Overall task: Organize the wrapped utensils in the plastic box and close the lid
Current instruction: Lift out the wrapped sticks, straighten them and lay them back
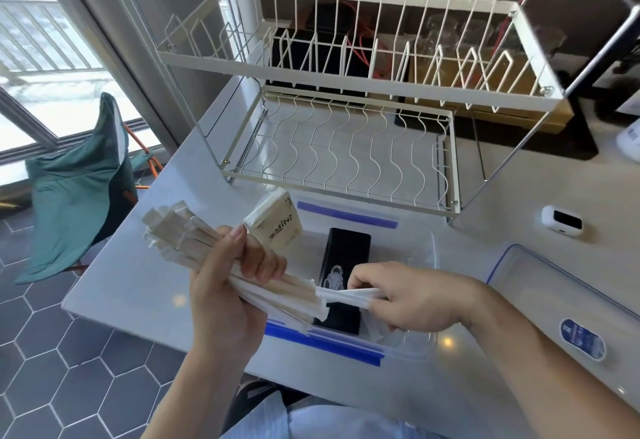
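My left hand (235, 276) grips a thick bundle of paper-wrapped utensils (176, 230), held slanted above the table's left part, its lower end over the clear plastic box (429, 341) with blue clips. My right hand (408, 296) pinches one or two wrapped utensils (346, 295) at the bundle's lower end, just above the box. Inside the box lie a black flat case (346, 248) and a small beige tissue pack (277, 220) leaning at the left end. The clear lid (554, 296) with a blue rim lies flat on the table to the right of the box.
A white two-tier wire dish rack (346, 147) stands right behind the box. A small white device (561, 220) lies at the right. A green folding chair (79, 189) stands left of the table, over the hexagon-tiled floor.
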